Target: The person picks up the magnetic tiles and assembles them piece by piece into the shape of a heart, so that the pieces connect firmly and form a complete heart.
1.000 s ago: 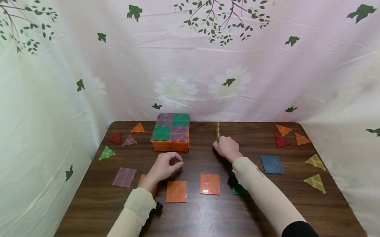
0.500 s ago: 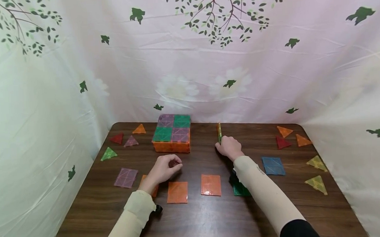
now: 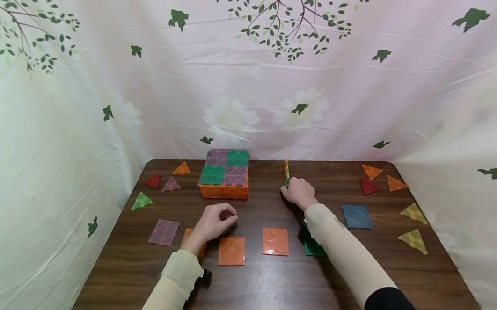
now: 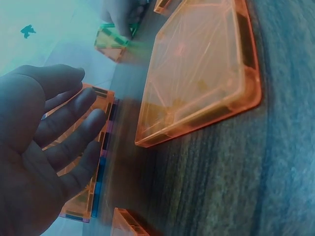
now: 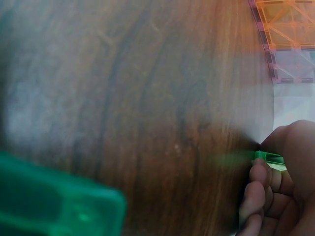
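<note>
My right hand [image 3: 299, 192] pinches the near end of a green magnetic tile [image 5: 269, 158], which stands on edge between thumb and fingers. Beyond the hand, a narrow upright row of tiles [image 3: 286, 169] points toward the back, showing yellowish and orange edges. My left hand [image 3: 211, 221] hovers above the table with loosely curved fingers and holds nothing. Just behind it stands a low box of tiles [image 3: 223, 192], orange-sided, its top checkered purple and green. Flat orange square tiles lie near the left hand: one [image 3: 231, 251] in front, another [image 3: 187, 234] partly hidden by the wrist.
Another orange square [image 3: 275, 241] and a green tile [image 3: 314, 248], partly under the right forearm, lie in front. A purple square [image 3: 164, 232] sits left, a blue square [image 3: 357, 216] right. Several triangle tiles lie along both sides. A printed curtain [image 3: 332, 136] hangs behind the table.
</note>
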Tool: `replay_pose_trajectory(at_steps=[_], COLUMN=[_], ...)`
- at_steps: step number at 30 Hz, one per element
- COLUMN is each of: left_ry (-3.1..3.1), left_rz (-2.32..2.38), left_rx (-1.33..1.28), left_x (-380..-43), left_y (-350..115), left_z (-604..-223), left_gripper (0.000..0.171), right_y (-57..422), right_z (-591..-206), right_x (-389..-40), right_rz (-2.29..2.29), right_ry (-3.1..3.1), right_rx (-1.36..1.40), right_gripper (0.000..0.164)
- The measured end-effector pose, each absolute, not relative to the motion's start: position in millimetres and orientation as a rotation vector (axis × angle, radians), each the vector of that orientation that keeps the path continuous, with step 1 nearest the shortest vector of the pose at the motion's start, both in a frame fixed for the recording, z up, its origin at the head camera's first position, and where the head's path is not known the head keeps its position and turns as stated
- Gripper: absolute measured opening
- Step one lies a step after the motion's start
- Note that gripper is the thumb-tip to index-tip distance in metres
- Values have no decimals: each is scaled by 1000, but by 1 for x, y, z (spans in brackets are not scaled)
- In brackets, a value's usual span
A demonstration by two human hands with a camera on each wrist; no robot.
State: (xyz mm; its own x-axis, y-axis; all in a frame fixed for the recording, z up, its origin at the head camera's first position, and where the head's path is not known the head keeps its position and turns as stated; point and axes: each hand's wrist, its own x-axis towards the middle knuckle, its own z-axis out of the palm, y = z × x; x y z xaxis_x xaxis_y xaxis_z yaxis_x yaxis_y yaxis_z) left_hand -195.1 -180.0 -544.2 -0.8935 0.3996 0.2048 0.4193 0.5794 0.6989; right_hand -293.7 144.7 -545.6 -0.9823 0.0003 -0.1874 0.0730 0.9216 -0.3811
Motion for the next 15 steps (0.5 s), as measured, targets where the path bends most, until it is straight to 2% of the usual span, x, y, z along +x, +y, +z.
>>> replay_pose_trajectory(at_steps=[7,15], left_ry=[-2766,-2766], left_rz=[-1217,-1223], left_rx=[-712,-708], left_x=[-197,-196], left_y=[-178,-175], left_z=[-545,-543], left_gripper=[5,4], right_y=[146,151], right_z=[-545,-544], right_x=[-298,-302], right_rz=[-596,-573], right_ry=[2886,2882], right_rx=[43,40], right_gripper=[43,55])
